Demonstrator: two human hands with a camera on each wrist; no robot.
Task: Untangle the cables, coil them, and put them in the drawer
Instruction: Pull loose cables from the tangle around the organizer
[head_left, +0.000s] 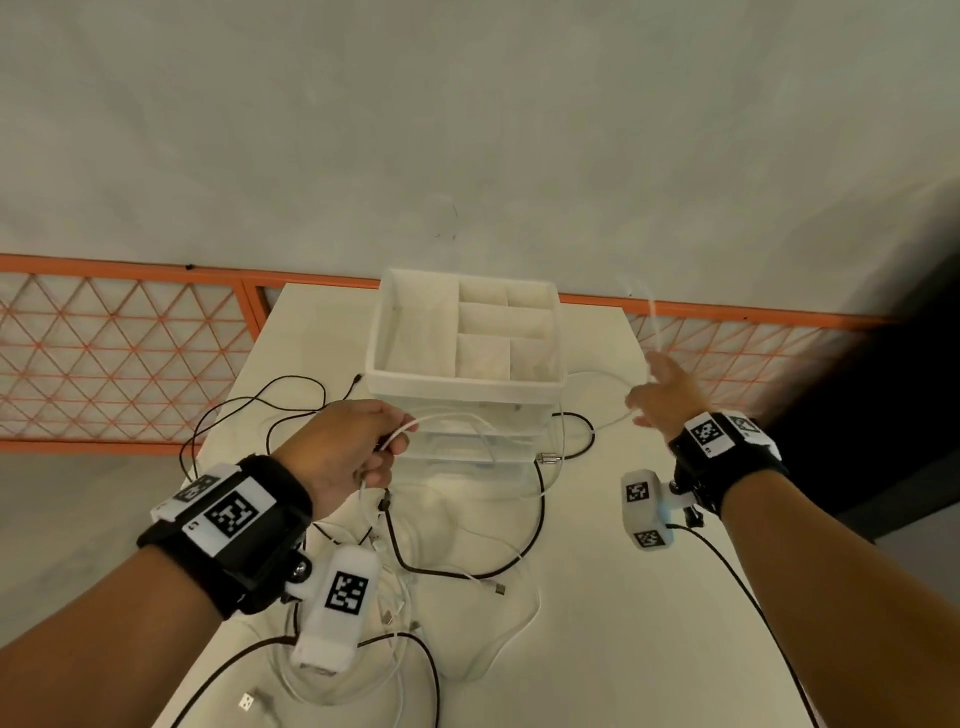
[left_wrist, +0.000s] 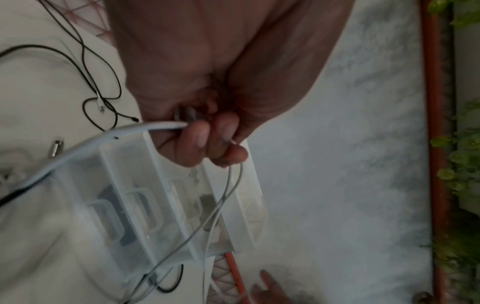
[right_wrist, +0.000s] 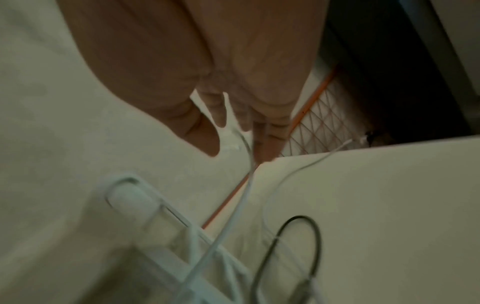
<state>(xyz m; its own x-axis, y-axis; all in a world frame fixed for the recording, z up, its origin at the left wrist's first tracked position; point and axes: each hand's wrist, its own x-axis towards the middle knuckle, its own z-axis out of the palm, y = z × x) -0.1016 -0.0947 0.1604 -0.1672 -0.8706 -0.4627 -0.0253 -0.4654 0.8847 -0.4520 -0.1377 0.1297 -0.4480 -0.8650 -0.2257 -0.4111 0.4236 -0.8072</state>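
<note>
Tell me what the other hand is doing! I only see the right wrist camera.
Observer: The left hand holds a white cable in front of the drawer unit.
Operator: Are there more cables I can't see?
Observer: Yes. In the head view, a black cable and more white ones lie tangled on the table, near the person.
Operator: Is anything in the top of the box?
Observer: No. Its top tray is split into compartments, and none holds a cable.
</note>
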